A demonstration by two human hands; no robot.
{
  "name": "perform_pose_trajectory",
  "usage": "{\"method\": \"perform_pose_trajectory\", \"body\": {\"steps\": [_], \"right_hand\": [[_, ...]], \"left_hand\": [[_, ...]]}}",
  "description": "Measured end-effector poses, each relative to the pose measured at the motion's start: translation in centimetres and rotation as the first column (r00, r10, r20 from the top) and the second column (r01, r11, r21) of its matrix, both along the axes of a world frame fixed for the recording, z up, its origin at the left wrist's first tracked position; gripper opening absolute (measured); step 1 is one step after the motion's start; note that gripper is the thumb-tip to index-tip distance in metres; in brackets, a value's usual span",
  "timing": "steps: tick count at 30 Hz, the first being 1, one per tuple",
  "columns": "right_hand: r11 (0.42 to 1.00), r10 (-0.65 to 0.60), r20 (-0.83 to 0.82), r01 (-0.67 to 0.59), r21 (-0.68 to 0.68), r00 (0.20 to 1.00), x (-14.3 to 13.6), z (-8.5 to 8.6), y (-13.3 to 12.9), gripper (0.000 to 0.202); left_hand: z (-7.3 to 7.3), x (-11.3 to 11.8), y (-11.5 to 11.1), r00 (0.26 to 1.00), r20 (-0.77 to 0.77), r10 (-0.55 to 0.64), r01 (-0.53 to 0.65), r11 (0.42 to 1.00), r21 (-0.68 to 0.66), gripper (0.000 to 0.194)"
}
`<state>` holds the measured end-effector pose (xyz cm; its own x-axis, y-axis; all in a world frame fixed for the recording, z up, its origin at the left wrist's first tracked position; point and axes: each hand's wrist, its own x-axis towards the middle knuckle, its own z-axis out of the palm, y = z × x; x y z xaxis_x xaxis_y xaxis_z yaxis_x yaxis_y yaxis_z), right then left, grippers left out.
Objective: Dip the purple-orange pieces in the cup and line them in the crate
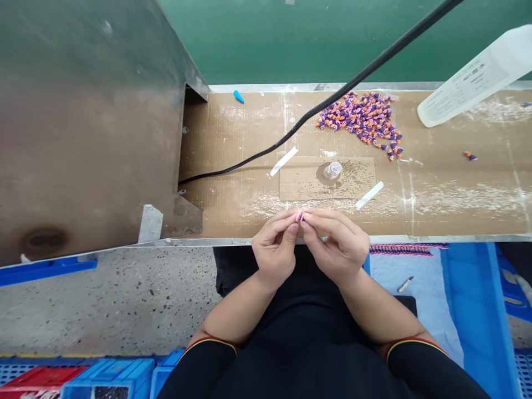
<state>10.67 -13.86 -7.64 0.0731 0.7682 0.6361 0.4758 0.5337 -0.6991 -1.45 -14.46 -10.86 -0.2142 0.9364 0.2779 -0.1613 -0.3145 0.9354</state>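
Both hands meet at the near edge of the cardboard-covered bench, pinching one small purple-and-pink piece (300, 216) between them. My left hand (276, 246) grips its left side with thumb and forefinger; my right hand (334, 243) grips its right side the same way. Fingertips hide most of the piece. Just beyond them, a small clear plastic cup (332, 171) stands on a wet cardboard sheet (299, 185). Farther back lies a heap of small purple, pink and orange pieces (361, 117), and a single similar piece (470, 156) sits apart to the right.
A big metal housing (91, 122) fills the left, with a black cable (291, 131) running from it across the bench. A white bottle (469, 80) stands back right. A small blue item (238, 96) lies at the back. A blue tray (477, 299) with white cloth is below right.
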Motion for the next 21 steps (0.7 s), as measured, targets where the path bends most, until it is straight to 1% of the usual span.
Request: {"method": "perform_pose_trajectory", "body": {"steps": [9,11,13,15,16,17,18,19,21], "right_hand": [[1.000,-0.013,-0.006,0.013,-0.014,1.000,-0.3,-0.2,-0.1,0.024],[0.999,-0.015,0.002,0.015,-0.033,1.000,0.0,0.0,-0.1,0.023],[0.997,-0.007,0.026,0.009,-0.078,1.000,1.4,0.2,0.0,0.023],[0.993,-0.013,0.090,0.024,-0.117,0.996,4.4,0.5,0.2,0.024],[0.990,-0.030,0.149,0.050,-0.130,0.988,6.5,0.5,0.3,0.024],[0.988,-0.061,0.233,0.092,-0.122,0.971,8.8,0.5,0.5,0.022],[0.981,-0.096,0.348,0.148,-0.124,0.933,11.4,0.5,0.7,0.019],[0.970,-0.116,0.467,0.200,-0.135,0.877,13.9,0.4,0.8,0.016],[0.956,-0.111,0.649,0.260,-0.137,0.753,18.6,-0.1,1.0,0.015]], "left_hand": [[-0.4,0.3,-0.4,0.999,0.040,0.004,-0.002,0.999,-0.046,0.017],[-0.5,0.4,-0.3,0.998,0.042,-0.038,0.040,0.998,-0.046,0.018],[-0.4,0.2,0.0,0.992,0.028,-0.125,0.126,0.992,-0.026,0.024],[-0.5,-0.5,0.5,0.982,-0.021,-0.186,0.187,0.982,0.015,0.033],[-0.6,-1.0,0.8,0.981,-0.057,-0.184,0.186,0.982,0.042,0.036],[-0.9,-1.5,1.2,0.983,-0.095,-0.155,0.162,0.984,0.067,0.037],[-1.1,-2.1,1.5,0.985,-0.132,-0.115,0.126,0.988,0.084,0.036],[-1.5,-2.6,1.9,0.984,-0.160,-0.077,0.092,0.992,0.085,0.033],[-2.1,-3.4,2.3,0.983,-0.178,-0.042,0.053,0.997,0.057,0.027]]}}
